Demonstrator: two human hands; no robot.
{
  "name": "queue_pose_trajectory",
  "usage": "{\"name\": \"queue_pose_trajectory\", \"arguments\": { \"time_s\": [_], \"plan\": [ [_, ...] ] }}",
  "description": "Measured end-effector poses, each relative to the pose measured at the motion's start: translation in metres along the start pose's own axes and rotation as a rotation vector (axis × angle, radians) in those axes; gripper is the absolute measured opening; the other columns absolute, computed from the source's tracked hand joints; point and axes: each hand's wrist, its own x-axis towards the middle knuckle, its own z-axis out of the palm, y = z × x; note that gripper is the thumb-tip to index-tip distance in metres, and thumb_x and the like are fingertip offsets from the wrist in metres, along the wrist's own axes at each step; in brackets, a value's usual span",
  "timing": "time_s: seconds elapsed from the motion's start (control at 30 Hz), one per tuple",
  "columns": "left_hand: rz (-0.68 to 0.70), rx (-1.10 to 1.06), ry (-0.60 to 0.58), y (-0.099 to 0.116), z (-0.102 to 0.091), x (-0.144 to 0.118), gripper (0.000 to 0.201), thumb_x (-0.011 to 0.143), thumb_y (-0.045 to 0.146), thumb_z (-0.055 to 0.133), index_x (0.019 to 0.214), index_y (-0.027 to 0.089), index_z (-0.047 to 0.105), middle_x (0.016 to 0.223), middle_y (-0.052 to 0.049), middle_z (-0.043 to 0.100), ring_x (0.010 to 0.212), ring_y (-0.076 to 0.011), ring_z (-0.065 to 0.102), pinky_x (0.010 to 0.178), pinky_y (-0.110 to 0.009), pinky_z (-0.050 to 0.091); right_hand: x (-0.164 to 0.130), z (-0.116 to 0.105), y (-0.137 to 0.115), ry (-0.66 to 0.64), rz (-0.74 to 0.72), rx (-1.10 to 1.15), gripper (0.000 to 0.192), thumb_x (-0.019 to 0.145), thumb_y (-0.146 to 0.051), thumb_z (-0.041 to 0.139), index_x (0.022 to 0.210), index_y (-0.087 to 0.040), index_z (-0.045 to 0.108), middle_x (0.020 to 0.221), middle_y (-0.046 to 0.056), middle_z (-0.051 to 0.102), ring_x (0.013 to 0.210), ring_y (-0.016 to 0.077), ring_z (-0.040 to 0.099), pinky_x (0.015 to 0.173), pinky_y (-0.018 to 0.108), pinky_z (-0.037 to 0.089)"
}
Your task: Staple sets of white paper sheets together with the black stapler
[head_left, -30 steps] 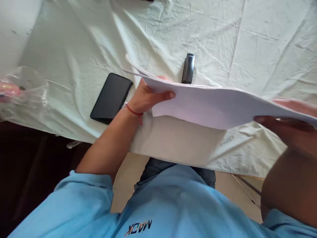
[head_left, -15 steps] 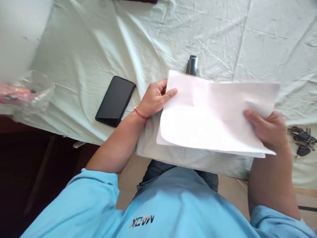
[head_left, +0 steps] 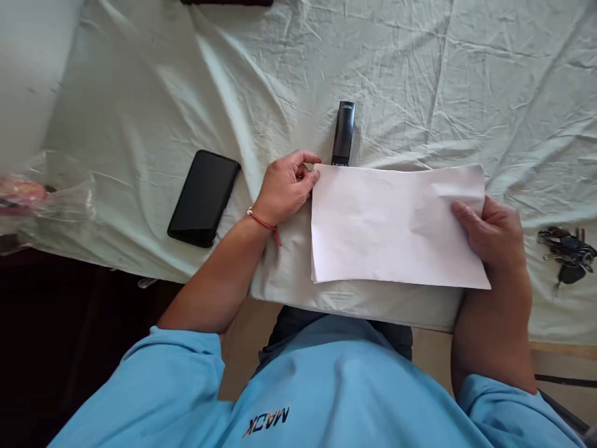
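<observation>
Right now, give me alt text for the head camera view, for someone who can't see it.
A person's left hand and right hand hold the two ends of a white paper sheet flat on a wrinkled pale green tablecloth. A black smartphone lies left, a slim black stapler behind, a bunch of keys right.

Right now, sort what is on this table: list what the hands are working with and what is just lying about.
In hand:
- white paper, flat on the sheet
- left hand, pinching its far left corner
- right hand, gripping its right edge

Lying about:
- black phone, left of the paper
- black stapler, just beyond the paper
- keys, far right
- clear plastic bag, left edge
- pale green sheet
</observation>
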Motion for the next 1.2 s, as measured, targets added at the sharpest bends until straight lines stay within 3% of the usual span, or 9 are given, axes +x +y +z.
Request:
{"name": "queue_pose_trajectory", "arguments": {
  "time_s": [0.17,0.27,0.43,0.57,0.7,0.8,0.93,1.07,1.2],
  "plan": [
    [-0.121,0.09,-0.084,0.012,0.002,0.015,0.01,0.091,0.026,0.067,0.09,0.02,0.074,0.064,0.0,0.062,0.061,-0.0158,0.056,0.062,-0.03,0.046,0.002,-0.004,-0.001,0.013,0.052,0.126,0.049,0.072,-0.06,0.092,0.101,-0.021,0.084,0.093,0.003,0.079,0.065,0.0093,0.059,0.057,0.021,0.051],
    [-0.096,0.2,-0.088,0.018,0.006,0.029,0.01,0.087,0.024,0.073,0.078,0.02,0.071,0.069,-0.003,0.066,0.07,-0.0188,0.061,0.068,-0.032,0.05,0.003,-0.005,-0.002,0.019,0.076,0.192,0.05,0.071,-0.057,0.094,0.108,-0.025,0.085,0.1,0.002,0.082,0.069,0.0093,0.063,0.06,0.02,0.053],
    [-0.08,0.199,0.066,0.006,0.02,0.042,0.016,0.09,0.025,0.071,0.075,0.021,0.066,0.07,-0.002,0.065,0.078,-0.0196,0.063,0.074,-0.032,0.051,0.006,-0.005,0.001,0.032,0.08,0.284,0.054,0.069,-0.055,0.096,0.113,-0.026,0.084,0.099,0.002,0.082,0.074,0.0114,0.068,0.066,0.021,0.057],
    [0.013,0.109,0.166,-0.008,0.03,0.04,0.017,0.089,0.025,0.076,0.079,0.021,0.063,0.068,0.0,0.063,0.071,-0.0166,0.059,0.073,-0.032,0.049,0.007,-0.005,0.003,0.065,0.03,0.272,0.05,0.067,-0.055,0.097,0.103,-0.022,0.084,0.094,0.003,0.082,0.071,0.0108,0.066,0.064,0.021,0.055],
    [0.135,0.017,0.268,-0.012,0.034,0.033,0.021,0.098,0.043,0.076,0.101,0.024,0.068,0.075,0.001,0.063,0.075,-0.0165,0.061,0.073,-0.032,0.049,0.007,-0.006,0.003,0.083,0.038,0.225,0.047,0.067,-0.052,0.096,0.1,-0.021,0.085,0.092,0.002,0.081,0.066,0.0091,0.062,0.058,0.02,0.05],
    [0.214,-0.034,0.32,-0.011,0.034,0.031,0.039,0.103,0.062,0.068,0.122,0.028,0.069,0.085,-0.001,0.063,0.081,-0.0164,0.063,0.076,-0.034,0.049,0.006,-0.007,0.002,0.097,0.055,0.228,0.045,0.065,-0.05,0.096,0.098,-0.021,0.085,0.09,0.002,0.08,0.065,0.0091,0.06,0.057,0.021,0.05],
    [0.32,-0.056,0.266,-0.013,0.031,0.033,0.055,0.097,0.079,0.068,0.119,0.029,0.078,0.098,-0.004,0.064,0.083,-0.0147,0.06,0.078,-0.037,0.05,0.007,-0.007,0.003,0.104,0.046,0.226,0.044,0.068,-0.048,0.094,0.102,-0.021,0.086,0.093,0.004,0.081,0.067,0.0103,0.063,0.059,0.022,0.053],
    [0.292,-0.077,0.186,-0.013,0.031,0.036,0.036,0.096,0.062,0.08,0.11,0.028,0.081,0.104,-0.006,0.067,0.091,-0.0191,0.064,0.083,-0.037,0.054,0.008,-0.007,0.005,0.104,0.038,0.222,0.044,0.068,-0.048,0.094,0.101,-0.021,0.086,0.093,0.004,0.081,0.068,0.0102,0.063,0.059,0.021,0.052],
    [0.249,-0.05,0.17,-0.009,0.035,0.041,0.025,0.092,0.046,0.086,0.107,0.027,0.08,0.098,-0.005,0.069,0.092,-0.0213,0.066,0.088,-0.038,0.055,0.01,-0.006,0.004,0.135,0.026,0.237,0.045,0.067,-0.048,0.094,0.101,-0.021,0.084,0.094,0.004,0.08,0.069,0.0115,0.064,0.059,0.023,0.054]
  ]
}}
